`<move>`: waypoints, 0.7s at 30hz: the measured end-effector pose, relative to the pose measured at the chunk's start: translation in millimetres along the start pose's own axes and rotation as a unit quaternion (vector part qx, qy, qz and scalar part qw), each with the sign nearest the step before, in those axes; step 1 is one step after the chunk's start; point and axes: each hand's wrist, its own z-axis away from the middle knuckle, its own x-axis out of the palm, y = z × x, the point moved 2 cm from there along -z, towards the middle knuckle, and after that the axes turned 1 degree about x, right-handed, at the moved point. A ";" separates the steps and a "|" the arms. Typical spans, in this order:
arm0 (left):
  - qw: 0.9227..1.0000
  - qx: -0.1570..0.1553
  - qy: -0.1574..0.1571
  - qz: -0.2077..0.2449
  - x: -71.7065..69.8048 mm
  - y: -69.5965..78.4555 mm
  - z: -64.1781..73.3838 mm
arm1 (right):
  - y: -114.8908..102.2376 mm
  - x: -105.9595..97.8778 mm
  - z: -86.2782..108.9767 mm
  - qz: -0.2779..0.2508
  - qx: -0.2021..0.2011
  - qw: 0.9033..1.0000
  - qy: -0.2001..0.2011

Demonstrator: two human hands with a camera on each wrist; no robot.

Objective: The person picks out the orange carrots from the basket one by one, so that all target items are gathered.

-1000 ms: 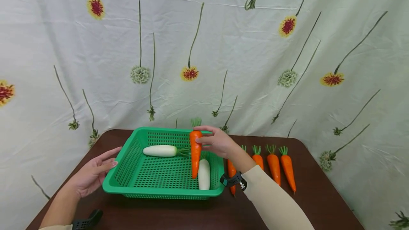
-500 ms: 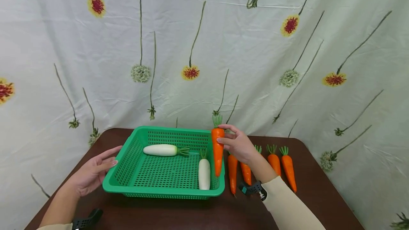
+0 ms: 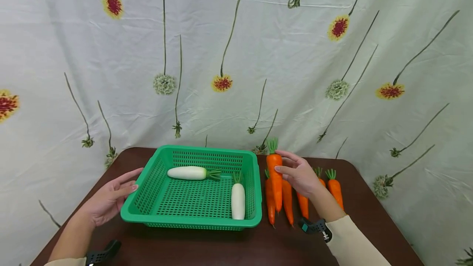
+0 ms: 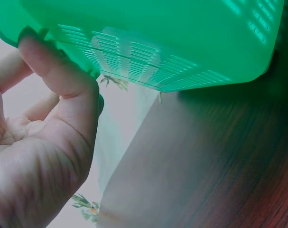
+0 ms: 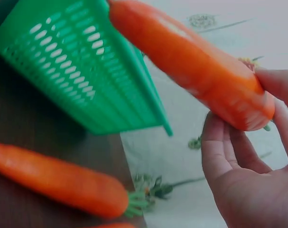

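My right hand [image 3: 299, 175] pinches an orange carrot [image 3: 275, 180] near its leafy top, thumb on the near side and fingers behind. The carrot hangs tip down, just right of the green basket [image 3: 192, 221], in front of other carrots. In the right wrist view, the carrot [image 5: 196, 66] slants between thumb and fingers. My left hand [image 3: 111, 200] is at the basket's left rim, fingers loosely extended and thumb tip touching the edge. The left wrist view has the thumb [image 4: 58, 71] against the basket's outer side. Inside the basket lie two white radishes, one crosswise [image 3: 186, 173], one lengthwise [image 3: 238, 201].
On the dark wooden table [image 3: 207, 247], right of the basket, several carrots lie side by side with their tops away from me, including one at the far right [image 3: 335, 192]. Behind the table hangs a pale flowered cloth [image 3: 207, 106]. Each wrist wears a black strap.
My right hand has carried the carrot rightward, from above the basket, past its right rim, to over the row of carrots. The left hand and both radishes have stayed put.
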 end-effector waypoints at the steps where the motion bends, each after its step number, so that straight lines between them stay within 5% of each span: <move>1: 1.000 0.000 -0.001 0.000 -0.5 -0.3 -0.2 | 1.4 -4.7 2.0 -0.001 -0.003 1.000 0.002; 21: 1.000 -0.001 -0.002 0.003 -1.9 -1.6 -0.5 | 24.6 -78.7 32.4 0.014 -0.036 0.998 0.050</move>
